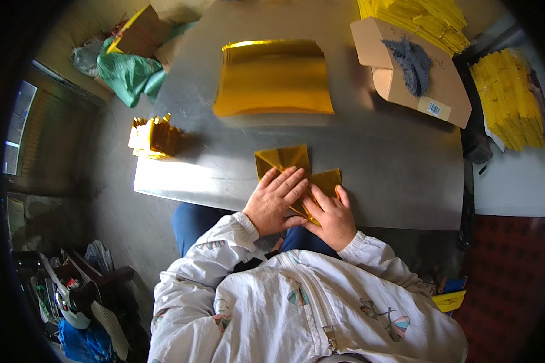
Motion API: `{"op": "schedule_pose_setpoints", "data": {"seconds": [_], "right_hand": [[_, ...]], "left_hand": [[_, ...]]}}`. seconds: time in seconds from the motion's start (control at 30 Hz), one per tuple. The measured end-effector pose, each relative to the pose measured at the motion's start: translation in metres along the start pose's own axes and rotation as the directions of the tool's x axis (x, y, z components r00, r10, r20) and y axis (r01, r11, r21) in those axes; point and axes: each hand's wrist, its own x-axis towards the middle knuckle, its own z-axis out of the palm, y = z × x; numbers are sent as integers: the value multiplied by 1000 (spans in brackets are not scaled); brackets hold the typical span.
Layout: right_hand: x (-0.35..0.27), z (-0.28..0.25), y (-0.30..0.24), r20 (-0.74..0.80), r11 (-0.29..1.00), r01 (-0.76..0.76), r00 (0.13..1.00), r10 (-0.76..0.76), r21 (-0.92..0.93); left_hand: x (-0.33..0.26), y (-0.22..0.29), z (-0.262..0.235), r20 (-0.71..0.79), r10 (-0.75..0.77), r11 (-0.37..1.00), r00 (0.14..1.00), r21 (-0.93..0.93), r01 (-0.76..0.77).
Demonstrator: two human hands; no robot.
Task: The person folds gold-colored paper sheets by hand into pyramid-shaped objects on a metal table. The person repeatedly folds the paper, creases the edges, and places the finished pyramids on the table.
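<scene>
A folded gold foil sheet (295, 152) lies at the worktop's (399, 187) near edge, partly under both hands. The left hand (271, 202) rests flat across it, fingers extended and close together; the right hand (333, 219) has its fingers bent and slightly apart at the lower right part — whether they pinch an edge cannot be told. The sheet should be light, thin and rather slick, creasing easily and perhaps tearing if pulled — best held flat by the palm and taken by its folded edges, away from the loose corners
</scene>
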Motion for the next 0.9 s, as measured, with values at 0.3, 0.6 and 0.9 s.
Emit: {"op": "schedule_pose_setpoints", "data": {"seconds": [0.3, 0.6, 0.9], "right_hand": [[-17, -26, 88, -109, 958, -184, 981, 163, -220], [-6, -76, 180, -31, 777, -462, 866, 499, -428], [0, -63, 192, -144, 642, -666, 729, 670, -380]], "left_hand": [[34, -84, -40, -399, -156, 986, 904, -7, 167], [112, -149, -60, -12, -310, 945, 951, 104, 309], [115, -153, -65, 71, -259, 948, 963, -174, 267]]}}
